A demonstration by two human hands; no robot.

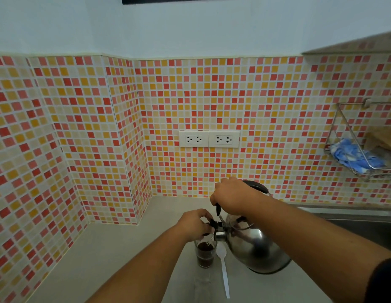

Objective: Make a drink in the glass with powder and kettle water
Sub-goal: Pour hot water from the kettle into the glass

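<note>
A clear glass (205,254) stands on the pale counter, partly filled with dark brown liquid. A shiny steel kettle (255,248) is tilted to the left, its spout right over the glass rim. My right hand (231,196) grips the kettle's black handle from above. My left hand (195,223) pinches the black spout cap, holding it up above the glass. A white plastic spoon (223,270) lies on the counter between glass and kettle.
Mosaic-tiled walls meet in a corner at the back left. Two double sockets (209,139) sit on the back wall. A wire rack (362,149) with a blue cloth hangs at the right, above a steel sink (354,217).
</note>
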